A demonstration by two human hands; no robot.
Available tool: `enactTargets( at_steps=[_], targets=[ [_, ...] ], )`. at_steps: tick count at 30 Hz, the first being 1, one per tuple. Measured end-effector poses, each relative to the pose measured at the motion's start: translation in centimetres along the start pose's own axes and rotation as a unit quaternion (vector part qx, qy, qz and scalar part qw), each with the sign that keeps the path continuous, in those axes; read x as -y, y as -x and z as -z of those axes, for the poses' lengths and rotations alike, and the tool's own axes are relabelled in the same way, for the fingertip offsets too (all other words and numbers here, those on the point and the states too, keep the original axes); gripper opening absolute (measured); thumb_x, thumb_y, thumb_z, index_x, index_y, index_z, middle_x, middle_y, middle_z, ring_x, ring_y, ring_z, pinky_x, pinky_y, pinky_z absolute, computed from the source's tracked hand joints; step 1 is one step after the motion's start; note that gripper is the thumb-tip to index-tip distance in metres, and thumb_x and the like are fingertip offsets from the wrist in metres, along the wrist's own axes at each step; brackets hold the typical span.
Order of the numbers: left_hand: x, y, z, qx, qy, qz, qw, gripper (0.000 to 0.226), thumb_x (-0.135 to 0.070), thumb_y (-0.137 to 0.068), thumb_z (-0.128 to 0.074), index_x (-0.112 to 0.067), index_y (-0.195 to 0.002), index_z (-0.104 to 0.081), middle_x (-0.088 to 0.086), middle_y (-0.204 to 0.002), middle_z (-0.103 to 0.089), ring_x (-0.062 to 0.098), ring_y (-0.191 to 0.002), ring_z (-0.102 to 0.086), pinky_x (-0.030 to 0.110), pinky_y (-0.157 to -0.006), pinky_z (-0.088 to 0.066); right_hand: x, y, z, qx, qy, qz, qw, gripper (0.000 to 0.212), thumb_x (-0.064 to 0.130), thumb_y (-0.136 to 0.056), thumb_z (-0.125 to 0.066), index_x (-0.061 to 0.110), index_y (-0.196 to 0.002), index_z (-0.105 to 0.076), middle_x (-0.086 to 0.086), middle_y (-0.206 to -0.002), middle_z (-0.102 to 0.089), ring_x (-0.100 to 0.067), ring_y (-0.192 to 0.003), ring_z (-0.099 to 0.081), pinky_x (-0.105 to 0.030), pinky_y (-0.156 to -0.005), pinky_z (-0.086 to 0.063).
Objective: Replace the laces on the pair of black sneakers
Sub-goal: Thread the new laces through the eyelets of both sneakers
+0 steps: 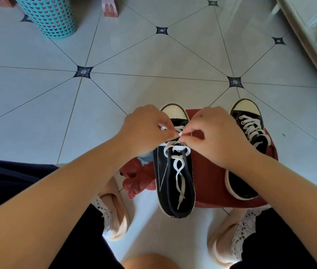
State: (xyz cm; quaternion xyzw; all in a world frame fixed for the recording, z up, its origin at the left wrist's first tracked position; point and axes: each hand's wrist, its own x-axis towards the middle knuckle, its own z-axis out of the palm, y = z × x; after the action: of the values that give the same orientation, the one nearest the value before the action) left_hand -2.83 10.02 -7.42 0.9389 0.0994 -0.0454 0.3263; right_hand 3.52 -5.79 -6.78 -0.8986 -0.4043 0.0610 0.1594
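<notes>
Both hands (148, 131) (215, 134) pinch white lace (179, 152) above sneaker (173, 181) midfoot.

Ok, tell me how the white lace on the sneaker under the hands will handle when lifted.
Probably floppy: the white lace lies in loose wavy curls inside the sneaker. Likely very light, since the left hand and right hand just pinch it. Flat, so unlikely to roll.
</notes>
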Motion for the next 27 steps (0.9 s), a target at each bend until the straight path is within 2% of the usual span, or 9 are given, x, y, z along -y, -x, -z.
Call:
enactTargets(
  at_steps=[3,8,12,15,17,20,22,25,27],
  targets=[
    [-0.4,0.0,-0.4,0.038,-0.082,-0.009,0.996,0.018,-0.044,-0.082,-0.059,-0.033,-0.092,-0.071,-0.010,-0.092,-0.049,0.016,-0.101,-0.050,0.037,-0.090,-0.039,0.3,0.2,-0.3,0.024,0.028,-0.012,0.999,0.023,0.047,-0.079,-0.063,0.029,-0.088,-0.075,0.003,-0.095,-0.062,-0.022,-0.100,-0.050,-0.038,-0.090,-0.036],
    [-1.0,0.1,-0.3,0.063,-0.152,-0.030,0.986,0.016,-0.040,-0.085,-0.057,-0.034,-0.093,-0.070,-0.005,-0.102,-0.055,0.021,-0.103,-0.051,0.034,-0.082,-0.033,0.6,0.0,-0.4,0.043,-0.021,-0.009,0.999,0.014,0.034,-0.081,-0.066,0.025,-0.083,-0.076,0.005,-0.104,-0.062,-0.019,-0.107,-0.051,-0.039,-0.094,-0.038],
    [-1.0,0.3,-0.3,0.061,-0.197,-0.013,0.978,0.018,-0.023,-0.091,-0.050,-0.024,-0.099,-0.066,0.004,-0.110,-0.053,0.027,-0.105,-0.050,0.036,-0.084,-0.035,0.0,0.3,-0.5,0.040,-0.057,-0.041,0.997,0.008,0.026,-0.081,-0.066,0.021,-0.076,-0.069,0.007,-0.110,-0.054,-0.015,-0.108,-0.047,-0.028,-0.091,-0.035],
    [-0.6,0.6,-0.4,0.070,-0.117,0.031,0.990,0.022,-0.006,-0.090,-0.044,-0.018,-0.077,-0.058,0.002,-0.093,-0.052,0.027,-0.093,-0.054,0.035,-0.080,-0.040,-1.1,0.8,0.0,0.079,-0.080,-0.073,0.991,0.019,0.027,-0.081,-0.063,0.032,-0.065,-0.053,0.010,-0.106,-0.051,-0.011,-0.106,-0.045,-0.021,-0.083,-0.031],
    [0.1,0.6,0.3,0.067,-0.043,0.082,0.993,0.025,-0.002,-0.090,-0.044,-0.014,-0.072,-0.057,-0.001,-0.081,-0.052,0.023,-0.084,-0.055,0.029,-0.073,-0.041,-1.9,1.0,0.5,0.082,-0.069,-0.080,0.991,0.021,0.027,-0.080,-0.062,0.035,-0.064,-0.052,0.009,-0.102,-0.052,-0.010,-0.104,-0.047,-0.018,-0.077,-0.030],
    [1.3,0.8,1.4,0.043,0.029,0.124,0.991,0.020,-0.006,-0.090,-0.050,-0.018,-0.076,-0.059,-0.010,-0.076,-0.050,0.007,-0.070,-0.047,0.018,-0.059,-0.035,-2.6,1.3,1.4,0.091,-0.068,-0.089,0.989,0.011,0.029,-0.081,-0.062,0.031,-0.070,-0.061,0.010,-0.099,-0.055,-0.006,-0.100,-0.048,-0.019,-0.076,-0.031],
    [1.2,0.9,1.2,0.066,0.030,0.103,0.992,0.019,-0.011,-0.089,-0.053,-0.022,-0.073,-0.057,-0.013,-0.074,-0.050,0.001,-0.066,-0.043,0.011,-0.056,-0.030,-2.3,1.2,1.6,0.103,-0.068,-0.066,0.990,0.010,0.029,-0.082,-0.062,0.029,-0.072,-0.064,0.013,-0.090,-0.059,-0.004,-0.093,-0.052,-0.021,-0.076,-0.037],
    [-0.1,0.6,0.4,0.076,0.003,0.061,0.995,0.017,-0.026,-0.092,-0.047,-0.018,-0.079,-0.053,0.003,-0.077,-0.053,0.016,-0.069,-0.047,0.022,-0.064,-0.034,-1.2,0.9,1.5,0.082,-0.053,-0.042,0.994,0.016,0.029,-0.085,-0.059,0.020,-0.078,-0.070,0.011,-0.086,-0.065,-0.006,-0.087,-0.055,-0.020,-0.077,-0.038],
    [-0.7,0.2,0.2,0.059,-0.056,0.046,0.996,0.030,-0.038,-0.092,-0.045,-0.015,-0.077,-0.057,0.009,-0.087,-0.062,0.024,-0.081,-0.056,0.032,-0.077,-0.040,-0.4,0.5,1.3,0.063,-0.054,-0.041,0.996,0.021,0.034,-0.086,-0.057,0.024,-0.070,-0.067,0.003,-0.076,-0.065,-0.014,-0.077,-0.058,-0.027,-0.070,-0.040]
  ],
)
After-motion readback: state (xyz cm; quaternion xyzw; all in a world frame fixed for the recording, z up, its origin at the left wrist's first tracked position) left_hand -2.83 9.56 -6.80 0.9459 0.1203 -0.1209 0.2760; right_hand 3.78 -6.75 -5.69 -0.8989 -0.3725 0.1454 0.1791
